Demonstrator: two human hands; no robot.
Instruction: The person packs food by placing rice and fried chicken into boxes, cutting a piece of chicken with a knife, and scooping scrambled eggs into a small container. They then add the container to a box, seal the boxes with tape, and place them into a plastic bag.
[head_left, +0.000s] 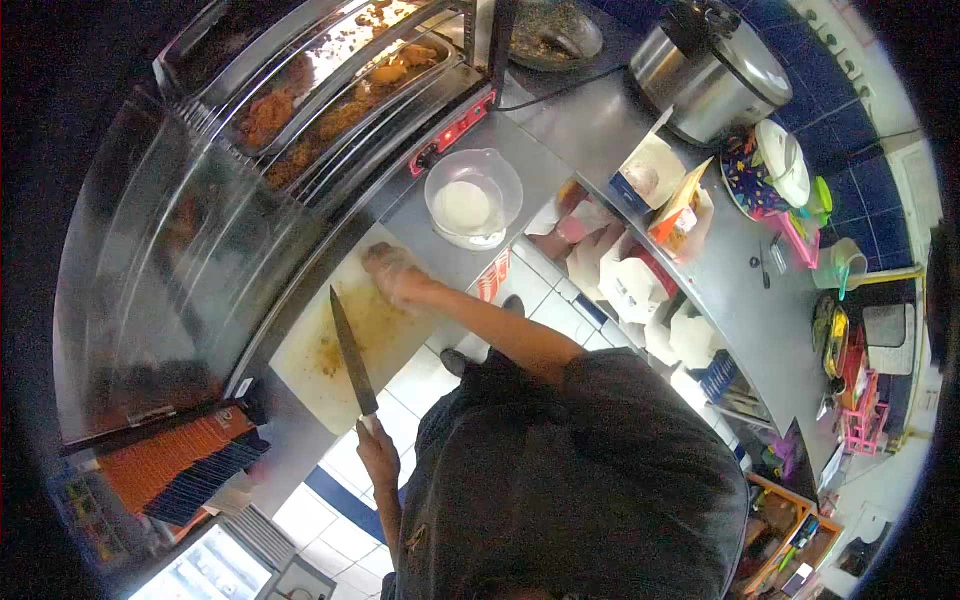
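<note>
Two hands are busy here: the left hand is clenched on the handle of a long dark-bladed kitchen knife, its blade lying across the white, orange-stained cutting board on the steel desk. The right hand sits at the board's far end, blurred, so I cannot tell its grip. A clear round bowl of white stuff stands nearby.

The cutting board is white with yellow-brown smears. The knife is dark grey. The bowl is see-through, with white inside. The plate has bright spots on dark blue. The worktop is silver.
</note>
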